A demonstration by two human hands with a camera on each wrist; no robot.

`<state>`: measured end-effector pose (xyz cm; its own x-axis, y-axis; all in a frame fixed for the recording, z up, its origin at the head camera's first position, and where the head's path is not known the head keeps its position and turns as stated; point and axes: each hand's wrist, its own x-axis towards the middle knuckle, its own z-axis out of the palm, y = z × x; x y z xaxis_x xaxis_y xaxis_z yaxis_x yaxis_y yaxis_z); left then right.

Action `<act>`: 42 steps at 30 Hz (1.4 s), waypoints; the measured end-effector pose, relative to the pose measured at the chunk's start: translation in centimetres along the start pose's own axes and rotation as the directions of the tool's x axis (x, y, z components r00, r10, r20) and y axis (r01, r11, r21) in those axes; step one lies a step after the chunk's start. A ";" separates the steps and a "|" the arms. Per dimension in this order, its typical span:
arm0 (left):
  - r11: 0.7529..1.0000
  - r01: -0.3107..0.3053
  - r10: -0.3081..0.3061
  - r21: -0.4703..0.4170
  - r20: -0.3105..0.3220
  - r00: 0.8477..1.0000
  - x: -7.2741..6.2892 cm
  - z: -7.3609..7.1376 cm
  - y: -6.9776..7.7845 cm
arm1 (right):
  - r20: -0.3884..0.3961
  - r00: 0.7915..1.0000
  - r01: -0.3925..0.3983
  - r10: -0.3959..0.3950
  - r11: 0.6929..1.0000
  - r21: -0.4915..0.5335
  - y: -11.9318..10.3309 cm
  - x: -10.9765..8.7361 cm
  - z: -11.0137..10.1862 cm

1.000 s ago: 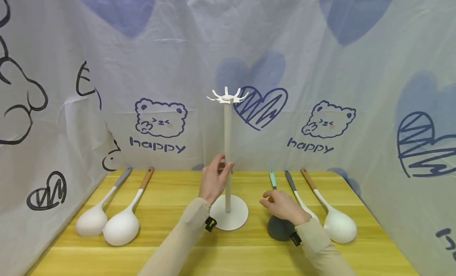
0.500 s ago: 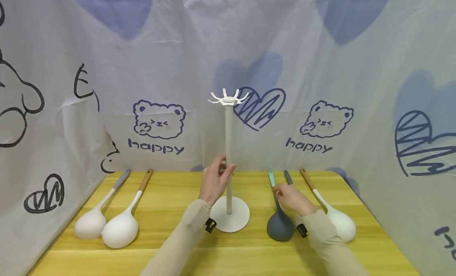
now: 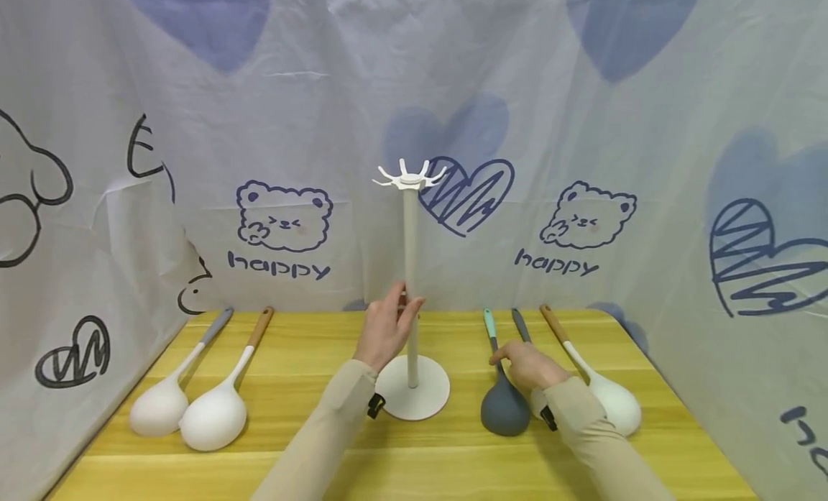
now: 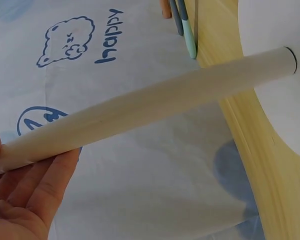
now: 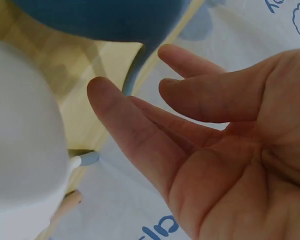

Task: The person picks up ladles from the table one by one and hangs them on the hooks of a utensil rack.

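A white utensil stand (image 3: 412, 256) with a ring of hooks on top rises from a round base. My left hand (image 3: 387, 327) holds its pole, thumb on one side and fingers on the other; the left wrist view shows the grip on the pole (image 4: 155, 102). Over on the right, a dark grey ladle (image 3: 504, 409) with a teal handle end lies on the table. My right hand (image 3: 532, 366) hovers at its neck, fingers loosely bent with a gap to the thumb. In the right wrist view the hand (image 5: 200, 130) overlaps the ladle's neck, holding nothing.
Beneath the right forearm lies a white ladle with a dark grey handle (image 3: 520, 324), its bowl mostly hidden. Right of it is a white ladle (image 3: 614, 406) with a brown handle. Two more white ladles (image 3: 158, 407) lie at left. A printed curtain (image 3: 310, 127) encloses the wooden table (image 3: 310, 472).
My right hand has moved forward from over the dark grey ladle's bowl, then back slightly to its neck, uncovering the bowl. The left hand has stayed on the pole.
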<state>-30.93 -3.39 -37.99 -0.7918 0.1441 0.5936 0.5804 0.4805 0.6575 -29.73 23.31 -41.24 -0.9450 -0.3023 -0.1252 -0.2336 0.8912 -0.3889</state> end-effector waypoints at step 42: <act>1.000 0.002 -0.002 -0.031 0.009 1.000 0.0 0.0 -0.4 | 0.043 0.997 -0.072 0.065 0.980 0.185 -0.6 0.8 0.5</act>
<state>-31.15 -3.56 -38.21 -0.7945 0.1512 0.5882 0.5843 0.4541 0.6726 -30.26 22.38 -41.57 -0.9474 -0.2578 -0.1895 -0.1185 0.8328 -0.5407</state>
